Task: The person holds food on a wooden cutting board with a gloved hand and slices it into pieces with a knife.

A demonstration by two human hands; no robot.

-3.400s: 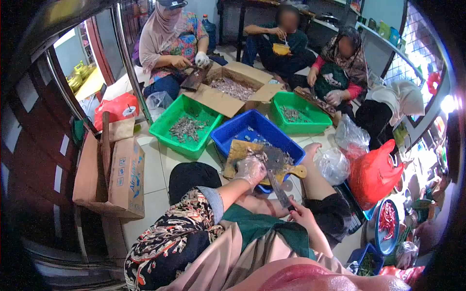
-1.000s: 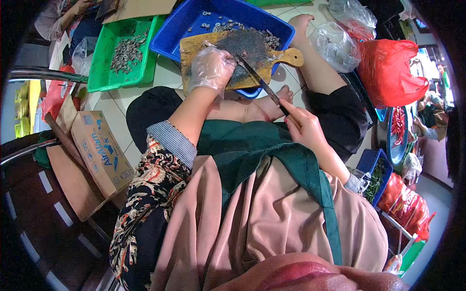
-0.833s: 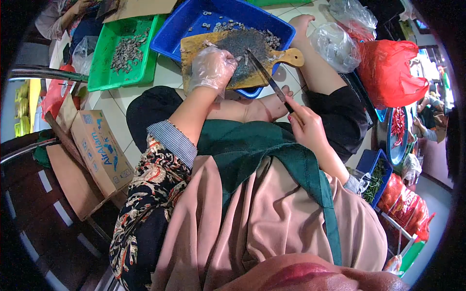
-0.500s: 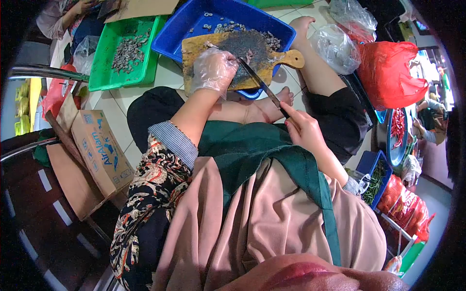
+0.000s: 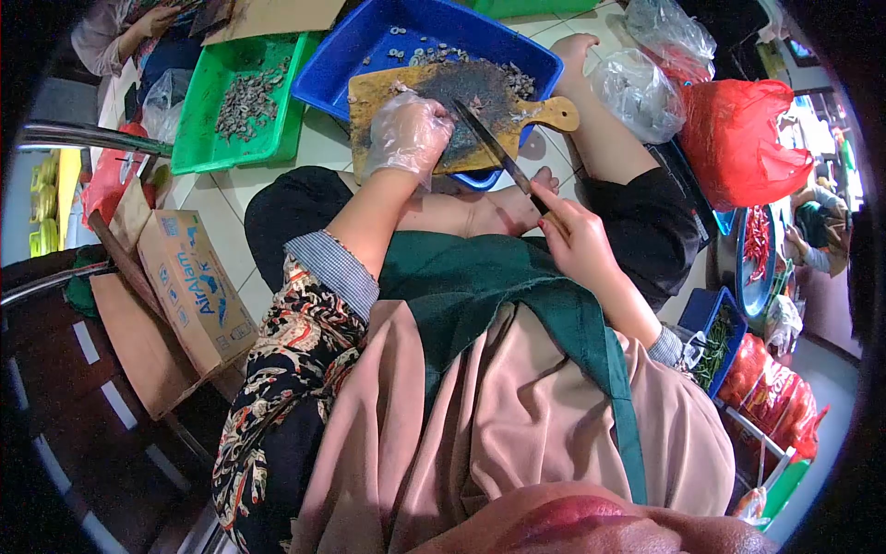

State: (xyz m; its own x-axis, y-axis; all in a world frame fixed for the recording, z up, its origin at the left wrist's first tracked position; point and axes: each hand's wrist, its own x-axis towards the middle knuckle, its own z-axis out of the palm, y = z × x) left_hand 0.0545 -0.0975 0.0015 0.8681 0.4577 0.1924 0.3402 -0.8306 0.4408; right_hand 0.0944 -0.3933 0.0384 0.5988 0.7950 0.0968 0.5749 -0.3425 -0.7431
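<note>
My left hand [image 5: 409, 137], in a clear plastic glove, rests on the left part of a wooden cutting board [image 5: 367, 92]. Its fingers are curled closed; whatever they hold is hidden. My right hand [image 5: 577, 235] grips the handle of a long knife [image 5: 494, 148], its blade slanting up over the board with the tip near my left fingers. Dark wet stains cover the board's middle, and a small pinkish scrap [image 5: 476, 103] lies there. Under the board, a blue tub [image 5: 323, 69] holds small grey rings and pieces that look like cut squid [image 5: 519, 81].
A green tub [image 5: 291, 115] with more grey pieces stands at the left, above a cardboard box [image 5: 198, 286]. To the right are clear plastic bags [image 5: 637, 97], a red bag [image 5: 743, 143], red chilies [image 5: 757, 242] and green chilies [image 5: 712, 351]. Another person's hand [image 5: 157, 20] shows top left.
The knife and my right hand have shifted very slightly. My left hand stays curled at the same spot on the board.
</note>
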